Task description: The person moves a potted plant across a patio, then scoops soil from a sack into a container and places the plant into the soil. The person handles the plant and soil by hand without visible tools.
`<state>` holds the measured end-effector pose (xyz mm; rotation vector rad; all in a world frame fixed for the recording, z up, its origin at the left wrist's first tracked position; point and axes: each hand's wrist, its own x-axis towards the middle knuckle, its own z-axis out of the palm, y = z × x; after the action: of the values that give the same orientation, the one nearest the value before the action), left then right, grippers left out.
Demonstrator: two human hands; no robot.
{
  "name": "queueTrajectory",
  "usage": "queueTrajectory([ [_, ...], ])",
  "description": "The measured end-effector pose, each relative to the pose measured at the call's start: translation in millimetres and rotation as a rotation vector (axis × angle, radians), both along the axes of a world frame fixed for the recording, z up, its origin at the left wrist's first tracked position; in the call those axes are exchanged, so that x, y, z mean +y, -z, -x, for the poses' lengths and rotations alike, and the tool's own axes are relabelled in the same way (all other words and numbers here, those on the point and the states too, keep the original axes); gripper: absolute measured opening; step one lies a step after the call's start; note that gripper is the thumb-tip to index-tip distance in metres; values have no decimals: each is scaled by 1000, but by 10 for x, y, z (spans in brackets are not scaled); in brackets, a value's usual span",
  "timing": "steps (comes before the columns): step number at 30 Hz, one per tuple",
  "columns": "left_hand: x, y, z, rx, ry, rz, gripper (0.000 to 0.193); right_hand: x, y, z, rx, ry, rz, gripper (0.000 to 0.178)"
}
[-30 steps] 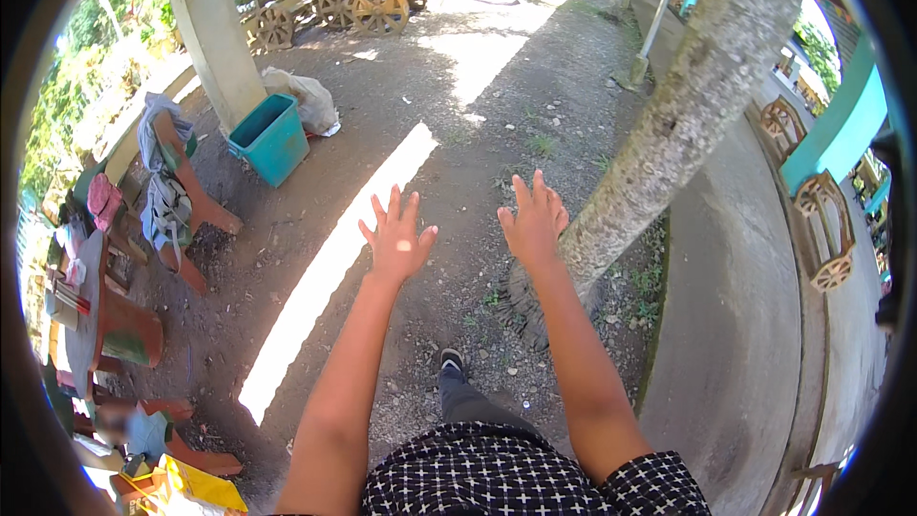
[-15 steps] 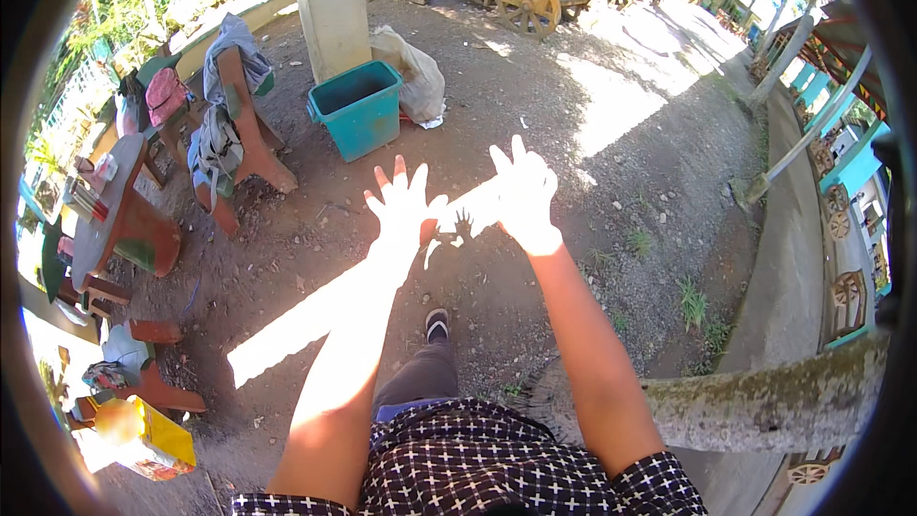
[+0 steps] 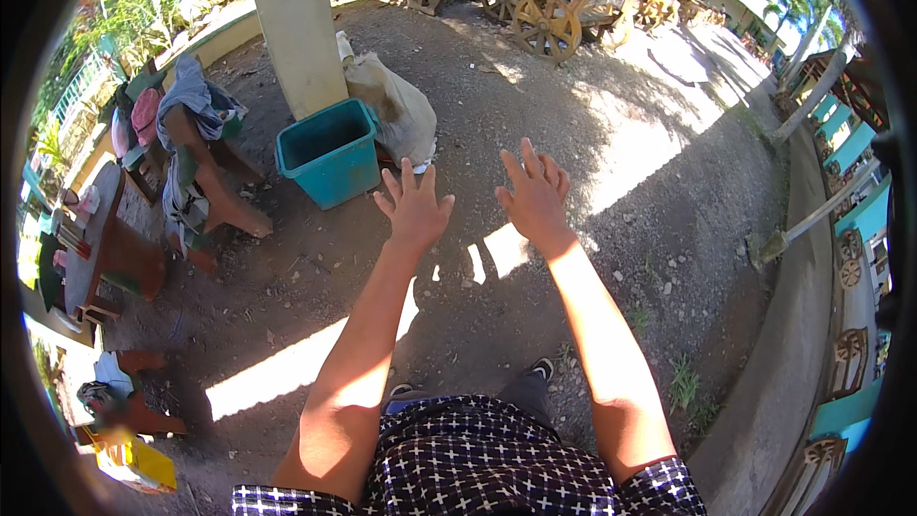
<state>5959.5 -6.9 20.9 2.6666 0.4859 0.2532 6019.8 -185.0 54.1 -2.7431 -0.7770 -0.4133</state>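
Left hand [image 3: 418,215] and right hand [image 3: 540,203] hang, fingers spread, gripping nothing! Beyond the left fingertips, leftward, sits a teal rectangular plastic bin [image 3: 336,178], a pale crumpled sack [image 3: 409,115] beside it; a careless step could bump either, though depth's unclear.

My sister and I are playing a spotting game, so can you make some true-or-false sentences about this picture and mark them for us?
1. The left hand and the right hand are empty. True.
2. A teal bin stands by the foot of a pillar. True.
3. The left hand is inside the bin. False: it is in the air, outside the bin.
4. The shirt is plain yellow. False: the shirt is dark with white crosses.
5. A pale sack is beside the bin. True.
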Motion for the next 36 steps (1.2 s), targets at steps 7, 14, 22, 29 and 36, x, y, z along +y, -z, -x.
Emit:
queueTrajectory([
  [7, -678, 250, -1146, -97, -352, 67, 65, -526, 39, -1453, -33, -396, 169, 56],
  [14, -1176, 359, -1717, 24, -623, 99, 65, -550, 74, -2538, 11, -722, 218, 57],
  [22, -1218, 646, -3255, -14, -894, 196, 66, -313, 237, -3849, -1, -950, 310, 57],
  [29, -1154, 540, -4327, 24, -1021, 148, 67, -48, 196, -5162, -55, -1118, 334, 57],
  [36, -1340, 784, -5091, -85, -1453, 162, 64, 385, 468, -6423, -142, -1464, 335, 58],
])
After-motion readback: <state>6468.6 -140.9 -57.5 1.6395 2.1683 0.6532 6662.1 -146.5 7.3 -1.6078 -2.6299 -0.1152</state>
